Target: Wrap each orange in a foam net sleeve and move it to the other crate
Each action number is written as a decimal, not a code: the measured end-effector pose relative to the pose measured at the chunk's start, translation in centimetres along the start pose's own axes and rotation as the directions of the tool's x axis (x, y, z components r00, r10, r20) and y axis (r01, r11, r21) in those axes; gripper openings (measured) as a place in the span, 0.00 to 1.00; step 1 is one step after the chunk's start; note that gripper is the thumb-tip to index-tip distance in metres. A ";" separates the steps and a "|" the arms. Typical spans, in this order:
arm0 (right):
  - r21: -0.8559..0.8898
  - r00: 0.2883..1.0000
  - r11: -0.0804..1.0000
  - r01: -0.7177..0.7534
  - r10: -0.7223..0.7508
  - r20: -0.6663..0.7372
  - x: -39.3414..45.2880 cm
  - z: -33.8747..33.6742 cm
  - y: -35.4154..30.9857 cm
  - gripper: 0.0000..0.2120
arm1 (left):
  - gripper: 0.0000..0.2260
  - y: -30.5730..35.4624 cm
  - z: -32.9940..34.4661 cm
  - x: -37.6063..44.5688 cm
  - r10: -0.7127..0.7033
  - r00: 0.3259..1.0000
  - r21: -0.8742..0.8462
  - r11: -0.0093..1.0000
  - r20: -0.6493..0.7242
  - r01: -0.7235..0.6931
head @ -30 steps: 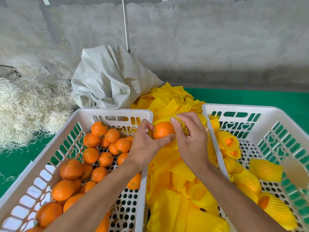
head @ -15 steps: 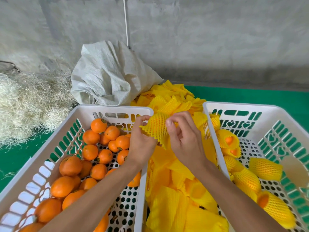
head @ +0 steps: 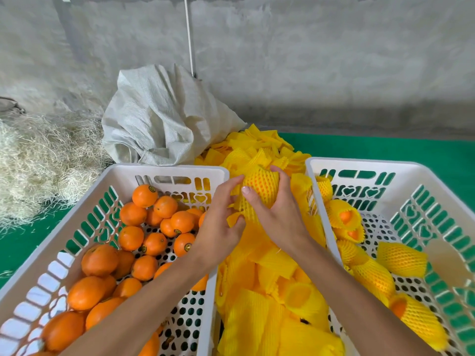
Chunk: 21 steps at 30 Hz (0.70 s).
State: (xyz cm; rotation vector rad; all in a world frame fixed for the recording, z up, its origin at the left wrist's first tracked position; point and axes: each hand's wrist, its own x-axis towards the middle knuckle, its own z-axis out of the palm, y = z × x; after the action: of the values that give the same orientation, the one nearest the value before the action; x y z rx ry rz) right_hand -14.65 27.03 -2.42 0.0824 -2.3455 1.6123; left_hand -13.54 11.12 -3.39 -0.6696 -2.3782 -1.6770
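We see 2 bare forearms reaching in from the bottom edge, with no sleeves, gloves, watch or rings showing. Our left hand (head: 218, 222) and right hand (head: 279, 217) have short, plain, unpainted nails.

1. A sleeved orange (head: 259, 191) is held between the left hand (head: 218, 227) and right hand (head: 280, 217).
2. A crate of oranges (head: 164, 173) is set left of the hands.
3. A second crate (head: 359, 164) is set to their right.
4. Loose sleeves (head: 267, 304) are piled beneath them.
5. A sack (head: 164, 119) is slumped beyond.

My right hand (head: 279, 217) gripped the netted orange (head: 261, 186) between the crates; my left hand (head: 221, 224) pinched the net's loose end.
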 end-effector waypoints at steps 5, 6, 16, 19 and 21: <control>-0.226 0.941 0.973 0.047 -0.119 -0.318 1.9 -5.0 -0.1 0.39 | 0.26 -0.2 0.2 -0.1 0.156 0.987 0.033 0.987 0.028 -0.157; -0.261 0.908 0.965 0.003 -0.112 -0.403 2.5 -6.3 0.2 0.40 | 0.24 -0.2 0.2 -0.1 0.158 0.987 0.032 0.987 0.024 -0.159; -0.653 0.924 0.675 -0.343 0.116 -0.365 2.9 -11.8 9.8 0.42 | 0.18 0.2 0.2 0.0 0.042 0.999 0.027 0.999 -0.015 -0.042; -0.732 0.952 0.609 -0.304 0.179 -0.247 2.9 -11.1 10.4 0.43 | 0.19 0.7 0.2 -0.1 0.002 0.999 -0.015 1.000 -0.037 -0.002; -0.758 0.964 0.596 -0.264 0.155 -0.214 3.2 -10.8 9.9 0.42 | 0.19 0.7 0.2 -0.2 -0.004 0.999 -0.022 1.000 -0.037 0.003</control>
State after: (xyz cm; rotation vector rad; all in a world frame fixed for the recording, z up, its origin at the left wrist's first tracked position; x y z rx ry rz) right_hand -17.53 41.00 -6.92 -0.4917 -2.8010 0.4797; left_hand -12.99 11.47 -2.96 -0.6322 -2.3403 -1.7045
